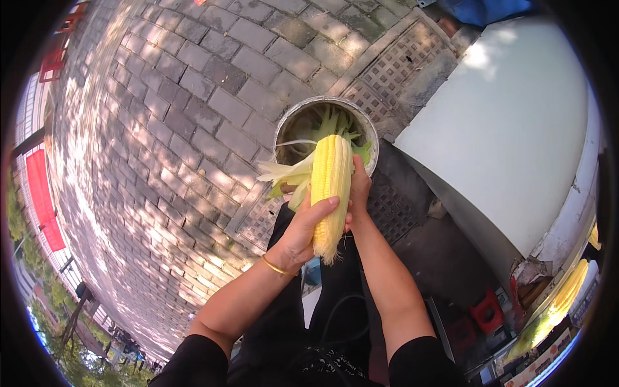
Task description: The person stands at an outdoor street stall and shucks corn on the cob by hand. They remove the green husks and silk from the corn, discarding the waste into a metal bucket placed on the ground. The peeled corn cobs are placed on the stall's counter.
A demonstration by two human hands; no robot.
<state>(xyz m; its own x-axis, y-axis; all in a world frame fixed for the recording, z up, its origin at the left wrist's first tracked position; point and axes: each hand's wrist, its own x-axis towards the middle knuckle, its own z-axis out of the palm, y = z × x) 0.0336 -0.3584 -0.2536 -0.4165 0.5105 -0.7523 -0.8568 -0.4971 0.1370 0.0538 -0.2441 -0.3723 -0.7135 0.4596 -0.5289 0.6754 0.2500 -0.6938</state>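
Note:
An ear of yellow corn [325, 181], partly husked, lies between my two hands with its silk end towards me. My left hand [302, 230] grips it near the silk, thumb across the kernels. Around the far right side of the ear is my right hand [359, 186], its fingers partly hidden behind the husk. Pale husk leaves [295, 175] hang off the ear's left side. Beyond it stands a round bucket [284, 121] with green husk leaves [333, 121] inside; the ear covers part of its near rim.
A large pale panel [503, 130] stands to the right of the bucket. Metal drain grates [396, 58] are set in the brick paving [227, 111]. Red plastic stools [487, 310] and more corn [568, 290] show at lower right. Blue material [483, 9] lies at the top.

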